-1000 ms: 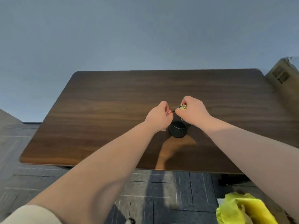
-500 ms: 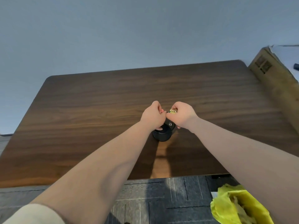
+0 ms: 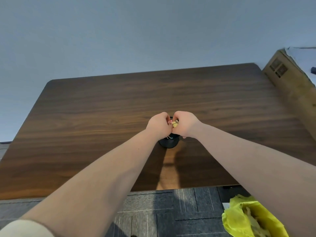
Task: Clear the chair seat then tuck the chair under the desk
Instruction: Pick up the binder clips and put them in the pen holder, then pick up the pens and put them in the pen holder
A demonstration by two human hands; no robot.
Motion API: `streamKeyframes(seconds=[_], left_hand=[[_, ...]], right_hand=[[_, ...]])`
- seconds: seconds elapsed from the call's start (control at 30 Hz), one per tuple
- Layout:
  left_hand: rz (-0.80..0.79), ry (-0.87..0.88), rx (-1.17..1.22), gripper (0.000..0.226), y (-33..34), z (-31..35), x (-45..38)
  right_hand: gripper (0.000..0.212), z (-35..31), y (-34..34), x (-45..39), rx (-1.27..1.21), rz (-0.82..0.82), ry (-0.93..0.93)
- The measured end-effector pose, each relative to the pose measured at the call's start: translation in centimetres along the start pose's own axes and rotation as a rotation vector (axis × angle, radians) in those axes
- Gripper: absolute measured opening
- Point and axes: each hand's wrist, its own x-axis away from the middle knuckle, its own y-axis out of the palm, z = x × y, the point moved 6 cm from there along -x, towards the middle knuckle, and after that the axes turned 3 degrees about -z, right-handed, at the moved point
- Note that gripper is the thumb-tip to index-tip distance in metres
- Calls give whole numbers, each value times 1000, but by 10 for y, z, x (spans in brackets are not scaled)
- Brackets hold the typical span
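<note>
My hands have dropped onto the black cup (image 3: pixel 168 142) mid-surface (image 3: pixel 102 127): left hand (image 3: pixel 158 124) and right hand (image 3: pixel 184 123), knuckles touching, pinch small coloured binder clips (image 3: pixel 173 123) over its mouth (seat clutter, I judge). The chair is out of view; yellow cloth (image 3: pixel 248 218) lies lower right.

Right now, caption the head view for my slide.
Both hands hold small colourful clips over a black cup on the wooden desk.
</note>
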Motion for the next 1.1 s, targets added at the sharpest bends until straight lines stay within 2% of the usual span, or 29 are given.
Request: streamKeyframes(seconds=[0.17,0.3,0.4,0.57,0.63,0.77,0.93,1.1], left_hand=[[-65,5,-19,43,-9,5,6],[-61,27,27,49,-14,6,15],[-65,52,62,61,-16,3,22],[-15,105,-19,60,-27,-4,37],[-8,104,-53,59,-32,-15,45],[-57,15,-129,73,-43,-55,70],[-20,-142,-133,70,-62,-125,127],[-2,-306,-117,72,-71,-208,209]], right_hand=[[38,-8,-1,2,18,36,-57],[44,-11,4,4,-6,43,-95],[56,-11,1,6,2,74,-104],[45,-15,-4,16,64,173,-131],[48,-23,-2,23,98,165,-159],[54,-55,7,40,175,132,-231],[59,-112,43,64,237,65,-353],[62,-179,109,97,301,-37,-491]])
